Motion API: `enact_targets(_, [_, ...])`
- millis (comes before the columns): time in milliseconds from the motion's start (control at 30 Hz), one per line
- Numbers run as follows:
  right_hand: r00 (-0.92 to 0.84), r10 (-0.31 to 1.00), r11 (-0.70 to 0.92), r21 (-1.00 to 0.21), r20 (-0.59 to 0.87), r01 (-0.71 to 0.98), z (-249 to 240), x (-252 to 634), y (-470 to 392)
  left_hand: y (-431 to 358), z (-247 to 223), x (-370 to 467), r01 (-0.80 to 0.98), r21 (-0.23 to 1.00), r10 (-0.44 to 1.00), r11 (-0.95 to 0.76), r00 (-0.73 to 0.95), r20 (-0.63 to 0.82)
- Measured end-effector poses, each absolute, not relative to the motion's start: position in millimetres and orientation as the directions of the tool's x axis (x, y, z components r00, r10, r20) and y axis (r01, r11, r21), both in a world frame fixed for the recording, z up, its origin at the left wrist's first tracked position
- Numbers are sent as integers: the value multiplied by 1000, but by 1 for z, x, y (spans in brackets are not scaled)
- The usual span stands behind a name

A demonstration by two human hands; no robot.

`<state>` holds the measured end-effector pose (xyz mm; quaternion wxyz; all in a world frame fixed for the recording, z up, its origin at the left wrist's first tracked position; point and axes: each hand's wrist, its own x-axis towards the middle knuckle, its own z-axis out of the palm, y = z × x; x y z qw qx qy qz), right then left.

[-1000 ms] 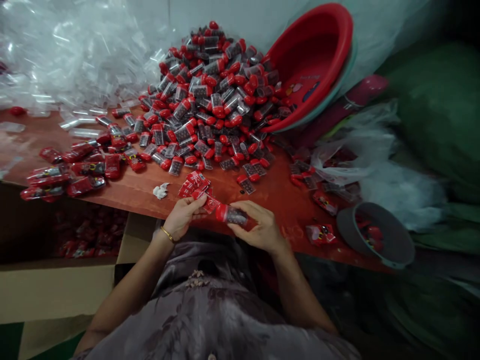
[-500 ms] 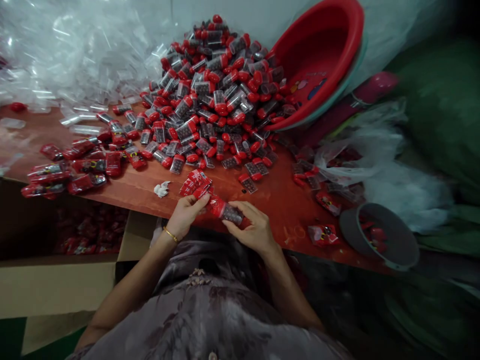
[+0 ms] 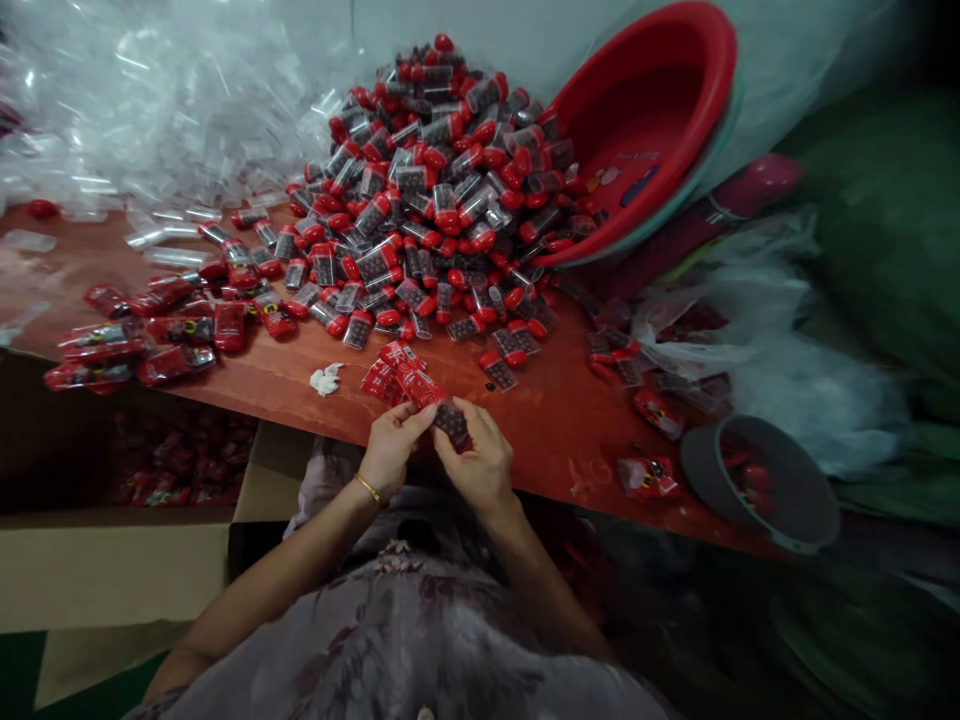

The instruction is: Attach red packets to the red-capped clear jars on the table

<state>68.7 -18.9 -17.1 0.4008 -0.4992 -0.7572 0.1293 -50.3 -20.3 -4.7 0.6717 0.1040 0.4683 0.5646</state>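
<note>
Just over the table's front edge, my hands hold a small clear tube of dark beads (image 3: pixel 451 424) between them. A red printed wrapper (image 3: pixel 420 384) stretches up and left from it; its lower edge is hidden by my fingers. My left hand (image 3: pixel 393 446) is closed in a pinch where wrapper and tube meet. On the other side, my right hand (image 3: pixel 480 462) grips the tube with thumb and fingers. Right behind the left fingers lies a little stack of flat red wrappers (image 3: pixel 381 378). A crumpled white scrap (image 3: pixel 325 379) is to its left.
A big heap of red-capped tubes (image 3: pixel 420 215) covers the table's middle, beside a tilted red basin (image 3: pixel 679 110). Empty clear tubes (image 3: pixel 172 100) pile up at back left. Wrapped red packs (image 3: pixel 101 340) lie left, above a cardboard box (image 3: pixel 112 575). A grey bowl (image 3: pixel 705 480) stands right.
My right hand has moved left and closer to my left hand, bringing the tube along. The left hand has shifted slightly right and down. The tube is now tilted more steeply.
</note>
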Motion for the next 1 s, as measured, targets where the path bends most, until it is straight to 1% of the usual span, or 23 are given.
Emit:
enact_targets(133, [-223, 888, 452, -676, 402, 583, -15, 58, -21, -17, -2, -50, -676, 682, 867, 277, -130, -481])
enact_targets(233, [-159, 910, 405, -744, 382, 531, -13, 51, -19, -13, 3, -52, -666, 704, 885, 248, -141, -445])
enact_targets(300, [-134, 926, 374, -811, 352, 450, -13, 50, -18, -11, 6, -56, -673, 699, 890, 242, -132, -436])
enact_targets(367, [-129, 959, 280, -903, 251, 325, -14, 52, -17, -10, 9, -61, -687, 682, 889, 251, -115, -444])
enact_targets(433, [-169, 980, 137, -969, 103, 206, -15, 55, -18, -11, 11, -64, -694, 665, 879, 276, -97, -466])
enact_targets(500, [-211, 977, 30, -992, 3, 126, -16, 56, -19, -14, 10, -64, -677, 669, 878, 306, -70, -473])
enact_targets(533, [-219, 976, 4, -995, -19, 101, -16, 56, -19, -16, 9, -63, -663, 675, 882, 324, -46, -469])
enact_targets(600, [-171, 985, 11, -996, -4, 84, -18, 53, -18, -21, 5, -62, -640, 678, 892, 361, 24, -451])
enact_targets(633, [-129, 991, 43, -993, 30, 107, -20, 51, -17, -24, 4, -62, -637, 676, 895, 371, 53, -442])
enact_targets(700, [-68, 987, 155, -957, 143, 244, -25, 45, -15, -28, 1, -65, -648, 657, 893, 386, 84, -442])
enact_targets(733, [-68, 975, 223, -912, 213, 344, -27, 41, -13, -30, 1, -68, -654, 644, 886, 397, 92, -454])
enact_targets(800, [-155, 936, 348, -771, 315, 533, -30, 36, -7, -35, 2, -78, -653, 615, 858, 443, 111, -501])
enact_targets(867, [-289, 891, 451, -613, 350, 648, -30, 36, 2, -41, 4, -94, -649, 574, 815, 499, 126, -566])
enact_targets(933, [-339, 865, 492, -493, 371, 717, -27, 47, 16, -47, 6, -120, -681, 534, 773, 501, 74, -631])
enact_targets(967, [-316, 865, 479, -451, 390, 753, -27, 56, 24, -50, 7, -136, -715, 530, 756, 457, -2, -655])
enact_targets(1000, [-247, 875, 427, -425, 416, 798, -27, 67, 33, -54, 7, -155, -754, 532, 732, 386, -100, -673])
